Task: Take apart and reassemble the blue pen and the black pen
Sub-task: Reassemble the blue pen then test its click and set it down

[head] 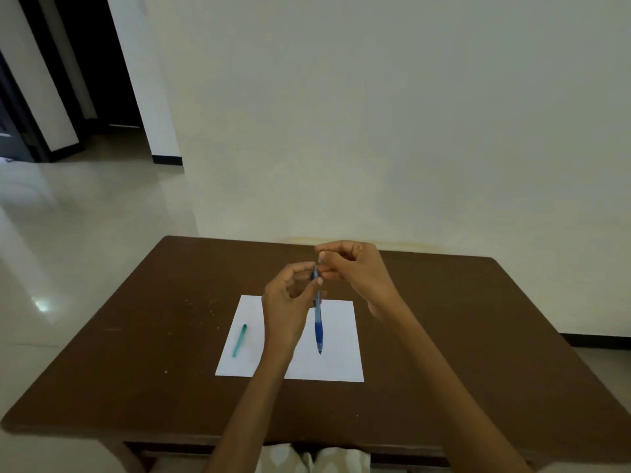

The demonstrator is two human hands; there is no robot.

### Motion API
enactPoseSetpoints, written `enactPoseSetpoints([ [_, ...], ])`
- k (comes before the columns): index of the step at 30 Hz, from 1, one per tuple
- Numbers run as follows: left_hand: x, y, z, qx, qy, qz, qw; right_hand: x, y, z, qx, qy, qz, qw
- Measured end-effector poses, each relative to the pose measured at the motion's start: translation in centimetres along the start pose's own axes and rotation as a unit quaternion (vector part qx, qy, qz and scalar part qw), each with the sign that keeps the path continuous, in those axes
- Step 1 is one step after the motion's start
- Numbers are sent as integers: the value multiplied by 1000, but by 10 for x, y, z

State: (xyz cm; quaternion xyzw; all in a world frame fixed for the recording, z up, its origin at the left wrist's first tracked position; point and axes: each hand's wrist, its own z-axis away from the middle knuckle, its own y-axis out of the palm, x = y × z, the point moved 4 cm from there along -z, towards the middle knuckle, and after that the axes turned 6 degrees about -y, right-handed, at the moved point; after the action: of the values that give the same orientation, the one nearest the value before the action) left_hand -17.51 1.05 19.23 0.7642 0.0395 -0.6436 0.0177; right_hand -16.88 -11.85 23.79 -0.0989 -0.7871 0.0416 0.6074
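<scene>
Both hands' pinching grip on blue pen [318, 322]

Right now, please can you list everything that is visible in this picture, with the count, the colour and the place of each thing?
blue pen: one, blue with a darker grip, held upright above the paper, tip pointing down
teal pen part: one, teal, lying on the left part of the paper; which piece it is I cannot tell
paper: one sheet, white, middle of the table
table: one, dark brown, against the wall
wall: pale cream, behind the table
floor: pale glossy tiles, on the left
left hand: one, pinches the pen's upper barrel
right hand: one, pinches the pen's top end
</scene>
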Motion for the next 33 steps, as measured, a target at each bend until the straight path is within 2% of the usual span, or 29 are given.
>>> enactPoseSetpoints([
  [3,-13,0,9,0,-9,-2,1000,18,-6,10,11,-10,37,999],
  [7,-29,0,20,9,-2,2,1000,37,-13,21,22,-13,31,999],
  [15,-46,5,34,12,7,-16,1000,46,-24,33,0,-26,38,999],
  [25,-43,9,35,11,12,-44,999,47,-29,36,46,-5,93,995],
  [28,-41,10,34,19,-17,-39,999,46,-30,35,61,17,96,993],
  [33,-48,9,38,-2,35,-70,997,40,-28,31,72,37,115,990],
])
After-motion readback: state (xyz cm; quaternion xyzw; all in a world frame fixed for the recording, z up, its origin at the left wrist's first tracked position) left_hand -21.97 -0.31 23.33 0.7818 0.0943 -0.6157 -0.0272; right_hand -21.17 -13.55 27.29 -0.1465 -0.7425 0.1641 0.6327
